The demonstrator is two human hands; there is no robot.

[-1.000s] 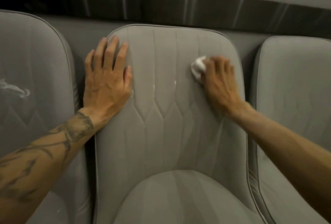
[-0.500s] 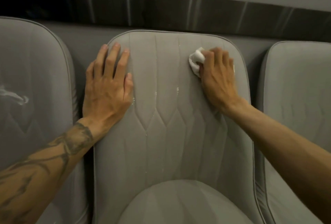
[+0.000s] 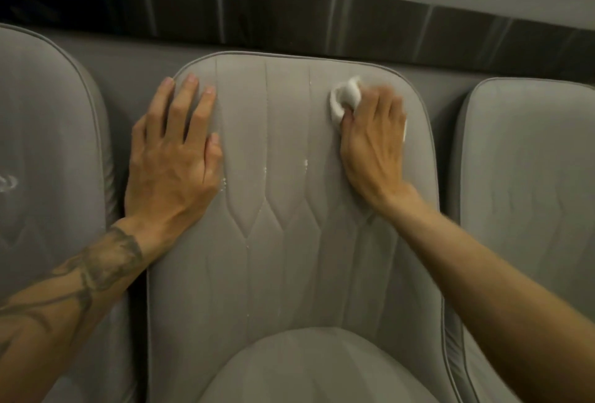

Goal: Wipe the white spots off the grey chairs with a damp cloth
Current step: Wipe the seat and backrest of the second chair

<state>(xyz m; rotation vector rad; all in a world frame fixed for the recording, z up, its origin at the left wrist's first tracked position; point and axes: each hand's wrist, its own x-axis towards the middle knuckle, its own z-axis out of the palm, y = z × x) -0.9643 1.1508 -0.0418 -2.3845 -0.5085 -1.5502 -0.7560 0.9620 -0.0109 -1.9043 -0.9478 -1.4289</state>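
Grey upholstery on the middle chair [image 3: 289,273] carries white spots [image 3: 305,162] low and midway along its stitched seams, not yet reached. Beside them the left hand [image 3: 174,161] lies flat, fingers straight and spread, bracing the backrest's left edge as it did a second ago. Farther right, the right hand [image 3: 373,151] has its fingers curled round a bunched white cloth [image 3: 344,99] pressed on the backrest. It has climbed toward the top rim, so the upper right looks nearly done. The wad pokes out left of the thumb, its long axis running up the backrest. The left chair [image 3: 48,145] bears a white smear [image 3: 9,182].
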